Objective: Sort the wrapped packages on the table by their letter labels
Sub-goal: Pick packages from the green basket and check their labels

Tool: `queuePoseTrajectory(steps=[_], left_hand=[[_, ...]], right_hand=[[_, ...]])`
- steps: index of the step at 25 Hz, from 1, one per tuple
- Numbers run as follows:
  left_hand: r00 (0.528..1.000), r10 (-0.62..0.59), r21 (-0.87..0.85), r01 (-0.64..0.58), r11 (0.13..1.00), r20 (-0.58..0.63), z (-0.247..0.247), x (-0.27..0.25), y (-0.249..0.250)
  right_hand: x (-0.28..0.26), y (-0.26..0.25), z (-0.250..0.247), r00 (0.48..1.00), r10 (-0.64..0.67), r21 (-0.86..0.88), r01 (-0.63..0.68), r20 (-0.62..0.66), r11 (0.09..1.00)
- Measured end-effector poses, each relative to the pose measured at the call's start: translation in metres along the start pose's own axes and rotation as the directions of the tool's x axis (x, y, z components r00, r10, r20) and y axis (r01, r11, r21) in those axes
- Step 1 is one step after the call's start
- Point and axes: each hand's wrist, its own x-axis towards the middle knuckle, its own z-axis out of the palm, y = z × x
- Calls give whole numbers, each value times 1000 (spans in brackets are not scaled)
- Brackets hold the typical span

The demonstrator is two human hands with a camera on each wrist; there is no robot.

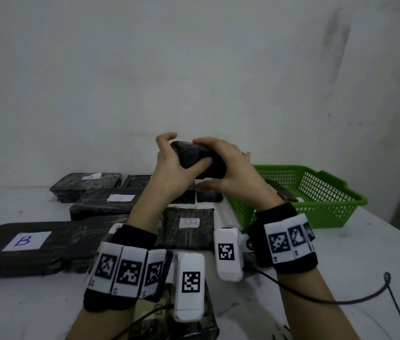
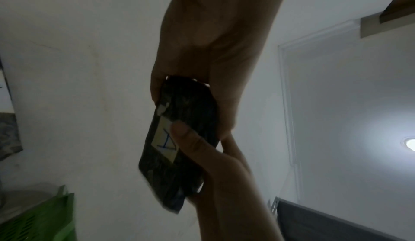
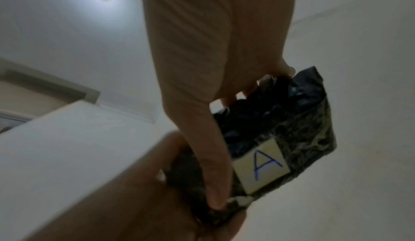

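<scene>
Both hands up above the worktop (image 1: 317, 278), sharing one small black packet (image 1: 195, 158). Left hand (image 1: 172, 173): thumb pressed across the packet's near face, fingers (image 1: 167, 138) curled over its far top edge. Right hand (image 1: 228, 173): fingers wrapped over the top, thumb underneath. Firm two-handed hold, packet tilted, clear of everything below.

Wrist views show the packet's underside: a pale label (image 3: 261, 168) with a blue "A". In the left wrist view the left thumb partly covers that label (image 2: 165, 138).

Directly under the hands: two small dark packets (image 1: 208, 196) on the worktop, labels not readable. Nearer than those, a square packet marked "B" (image 1: 189, 229). Left of the hands: a row of larger flat packets, the nearest with a large "B" (image 1: 25, 241); two farther ones (image 1: 105, 202) carry labels too blurred to read.

Right of the hands: a green basket (image 1: 329, 192), with a dark packet inside partly hidden by the right wrist. White basket edge (image 1: 228, 212) just beside it.
</scene>
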Motion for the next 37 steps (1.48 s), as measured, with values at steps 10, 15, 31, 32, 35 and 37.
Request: queuePoseTrajectory(steps=[10,15,31,32,35,37], left_hand=[[963,256,53,-260,964,80,-15,-2,5],[940,329,3,-331,944,91,-15,-5,8],[929,347,-77,-340,937,126,-11,-7,6],[925,356,-80,-348,934,130,-10,-7,6],[915,390,-35,-389,921,99,-11,-6,6],[909,402,-22,-402,915,108,-13,-5,5]], right_hand=[[-6,3,-18,997,4,287,20,-83,958],[-4,5,-22,983,-10,189,44,-181,981],[-4,2,-19,989,2,174,24,-147,985],[-4,1,-19,989,-8,128,27,-149,991],[-4,-2,-21,991,-8,60,16,-132,998],[-5,-2,-23,986,18,94,-2,-167,996]])
